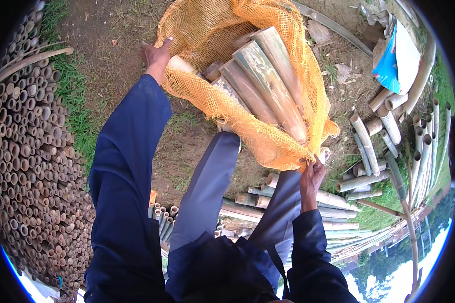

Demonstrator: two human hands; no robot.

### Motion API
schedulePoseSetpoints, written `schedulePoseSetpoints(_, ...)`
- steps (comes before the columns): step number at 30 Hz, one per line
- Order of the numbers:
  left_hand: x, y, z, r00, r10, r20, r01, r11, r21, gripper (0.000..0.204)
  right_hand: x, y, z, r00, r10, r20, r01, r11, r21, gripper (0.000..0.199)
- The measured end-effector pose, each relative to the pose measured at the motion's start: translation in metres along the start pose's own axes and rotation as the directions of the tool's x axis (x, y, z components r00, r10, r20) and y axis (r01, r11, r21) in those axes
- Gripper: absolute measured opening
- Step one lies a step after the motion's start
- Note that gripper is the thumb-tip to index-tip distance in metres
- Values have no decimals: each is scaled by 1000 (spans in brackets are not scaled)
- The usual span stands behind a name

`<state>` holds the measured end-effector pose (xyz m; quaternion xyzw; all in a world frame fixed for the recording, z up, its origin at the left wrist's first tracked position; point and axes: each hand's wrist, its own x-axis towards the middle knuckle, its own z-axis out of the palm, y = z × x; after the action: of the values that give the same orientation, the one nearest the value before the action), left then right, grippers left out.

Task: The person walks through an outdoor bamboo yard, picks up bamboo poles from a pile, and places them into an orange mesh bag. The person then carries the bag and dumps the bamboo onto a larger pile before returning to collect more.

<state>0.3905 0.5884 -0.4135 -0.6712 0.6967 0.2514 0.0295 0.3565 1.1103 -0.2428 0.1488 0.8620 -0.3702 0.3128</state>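
An orange mesh sack lies open on the ground ahead of me, filled with several thick cut bamboo pieces. My left hand grips the sack's far left rim next to a pale bamboo end. My right hand pinches the sack's near right rim and holds it up. Both arms are in dark blue sleeves. My legs in blue-grey trousers stand just below the sack.
A big stack of thin bamboo poles, seen end-on, fills the left side. Loose bamboo sections lie on the ground at the right. A blue and white bag sits at the upper right. Bare dirt and grass surround the sack.
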Motion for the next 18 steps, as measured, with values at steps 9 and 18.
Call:
schedulePoseSetpoints(9, 6, -3, -9, 677, -27, 736, 365, 881, -303, 56, 2, -15, 23, 967, 212, 139, -240, 588, 773, 26)
schedulePoseSetpoints(18, -11, -2, -84, 718, 210, 663, 531, 451, -717, 33, -36, -27, 33, 978, 209, 22, -134, 540, 831, 26)
